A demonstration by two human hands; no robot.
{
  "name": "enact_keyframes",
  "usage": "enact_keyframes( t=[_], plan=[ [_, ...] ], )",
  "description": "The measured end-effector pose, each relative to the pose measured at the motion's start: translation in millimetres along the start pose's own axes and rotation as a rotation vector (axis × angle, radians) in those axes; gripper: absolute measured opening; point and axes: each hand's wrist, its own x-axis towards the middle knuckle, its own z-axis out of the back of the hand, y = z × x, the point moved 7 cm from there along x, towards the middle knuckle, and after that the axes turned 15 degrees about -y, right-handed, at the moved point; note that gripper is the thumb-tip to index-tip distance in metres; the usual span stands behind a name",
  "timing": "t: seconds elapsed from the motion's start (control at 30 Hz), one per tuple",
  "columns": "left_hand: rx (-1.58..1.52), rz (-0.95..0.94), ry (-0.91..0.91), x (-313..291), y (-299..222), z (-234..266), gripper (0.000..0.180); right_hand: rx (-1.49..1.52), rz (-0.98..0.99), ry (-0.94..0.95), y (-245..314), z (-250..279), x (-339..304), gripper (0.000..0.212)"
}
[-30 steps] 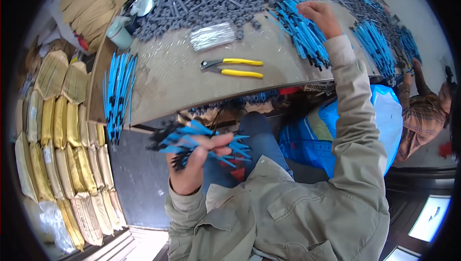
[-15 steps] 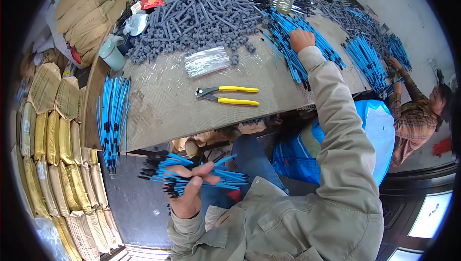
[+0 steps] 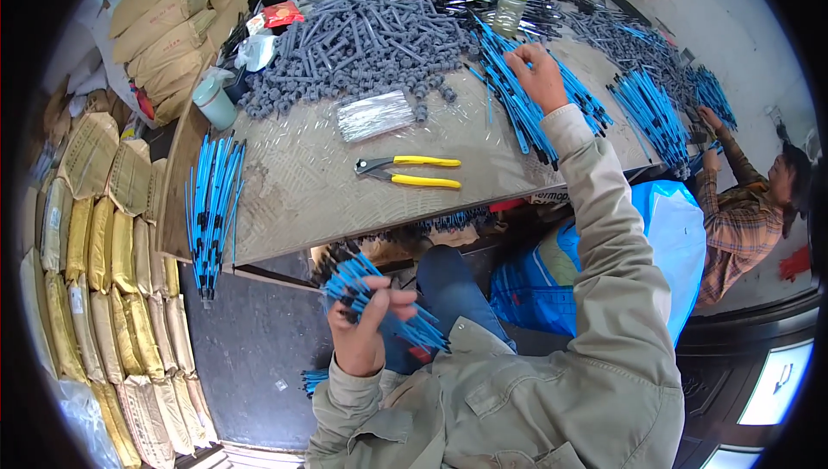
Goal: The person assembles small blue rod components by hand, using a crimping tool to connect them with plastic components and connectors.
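My left hand is wrapped round a bundle of thin blue rods with black fittings, held in front of the table edge above my lap. The bundle slants, its black ends up and to the left. At the table's right side, my right hand is over a pile of blue rods with black ends. Its fingers are curled into a pinch; whatever may be between the fingertips cannot be made out. Yellow-handled pliers lie open on the table between the two hands.
Behind the pliers are a stack of thin silvery strips and a large heap of grey plastic pieces. More blue rods overhang the left edge. A bottle and cup stand there. Another person works at right.
My left hand has turned the bundle steeper and shifted slightly right. My right hand has rotated over the pile, so its curled fingers now show on the left side.
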Motion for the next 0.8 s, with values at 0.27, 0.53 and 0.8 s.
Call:
enact_keyframes(
  t=[0.27, 0.53, 0.8],
  plan=[
    [-0.103, -0.04, -0.232, 15.2, -1.3, -7.5, 0.022, 0.375, -0.159, 0.156, 132.7, 8.9, -44.7, 0.016],
    [-0.383, -0.194, -0.3, 26.6, -32.2, 1.7, 0.03, 0.462, 0.356, 0.321, 289.1, 34.6, -135.6, 0.014],
    [-0.265, -0.375, -0.304, 12.7, -47.2, 21.5, 0.031, 0.601, 0.473, 0.291, 310.0, 41.3, -167.5, 0.023]
  ],
)
